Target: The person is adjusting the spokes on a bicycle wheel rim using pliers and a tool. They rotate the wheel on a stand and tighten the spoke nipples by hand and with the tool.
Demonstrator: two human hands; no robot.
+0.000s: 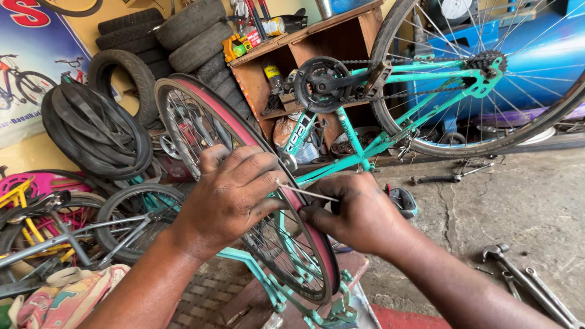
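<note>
**A:** Where does the spoke sit against the hands?

**B:** The loose spoke [306, 193] is a thin bare wire lying almost level, its long axis running left to right across the wheel rim [244, 135]. It bridges the two hands. The right hand [359, 213] pinches its right end between thumb and fingertips; the left end reaches the left hand [234, 195], which is curled over the rim and its red rim tape [317, 240]. Whether the left fingers actually grip the spoke or only steady the rim, I cannot tell.

**B:** So the right hand is the one plainly holding it, and the rim lies just to that hand's left, touching its fingertips.

**A:** And the wheel itself?

**B:** It stands edge-on to the camera, tilted, held in the teal fork [286, 295] of an upturned bicycle.

**A:** Counts, then.

**B:** One loose spoke. Two hands. One teal bicycle frame [365, 146] upside down, with one rear wheel [487, 79] and one black chainring [318, 83]. Three or so wrenches [530, 283] on the concrete at lower right, one more long tool [451, 176] near the rear wheel. Several stacked tyres [183, 36] and a bundle of loose black ones [91, 131] at left, beside a wooden shelf [292, 55].
</note>
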